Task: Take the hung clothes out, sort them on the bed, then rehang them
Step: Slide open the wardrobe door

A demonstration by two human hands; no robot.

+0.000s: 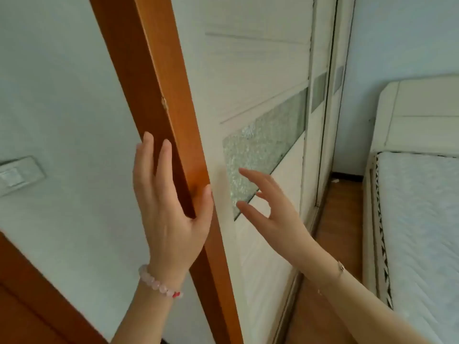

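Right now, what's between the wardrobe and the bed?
Wooden floor, with one small white scrap, lies between wardrobe and bed in the head view.

We cannot see inside the white wood-grain sliding wardrobe [260, 70]: its panels stand across the front and hide whatever is behind them. The orange-brown wooden door frame [159, 70] runs out of view at top and bottom. The left hand [169, 207] lies on that frame with its palm turned from us, and both forearms are cut by the lower edge. The white rectangular wall switch [17, 175] is blurred and clipped by the left edge. The pale quilted mattress [422, 219] and its cream headboard [422, 112] are cut by the right edge. A small pale scrap [335, 180] on the floor in the far corner is too small for us to identify, as is the thin bracelet [341, 268] behind the right hand [275, 209].
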